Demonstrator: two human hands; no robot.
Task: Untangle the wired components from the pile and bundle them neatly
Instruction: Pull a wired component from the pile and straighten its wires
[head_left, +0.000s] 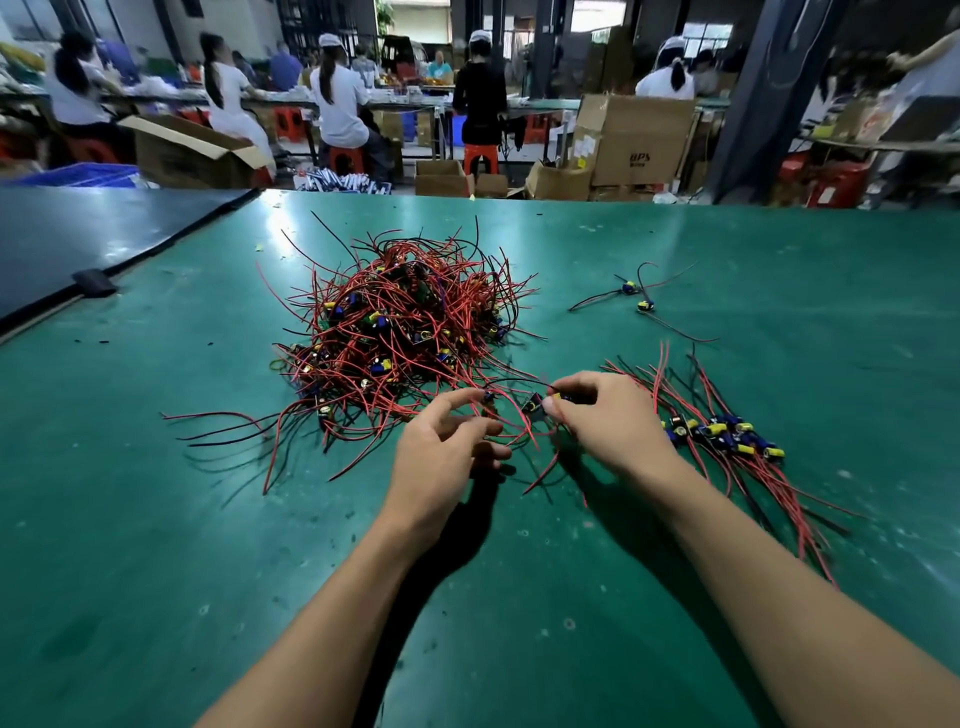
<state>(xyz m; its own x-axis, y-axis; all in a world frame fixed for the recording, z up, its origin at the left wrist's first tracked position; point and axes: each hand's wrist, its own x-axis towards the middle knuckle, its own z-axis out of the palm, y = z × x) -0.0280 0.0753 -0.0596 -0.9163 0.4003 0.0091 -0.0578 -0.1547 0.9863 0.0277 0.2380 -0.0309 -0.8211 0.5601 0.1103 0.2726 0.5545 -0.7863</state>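
A tangled pile (400, 332) of red and black wires with small blue and yellow components lies on the green table (156, 519). To its right, a sorted row of wired components (722, 434) lies with wires roughly parallel. My left hand (441, 447) pinches a small component at the pile's near edge. My right hand (608, 421) pinches another yellow and black component (540, 402) just right of it. Red wires loop between and under both hands.
Two loose wired components (636, 296) lie at the table's far right. A dark board (78, 239) borders the left side, with a small black block (94, 283) on its edge. Cardboard boxes (634, 140) and seated workers (337, 98) are beyond the far edge.
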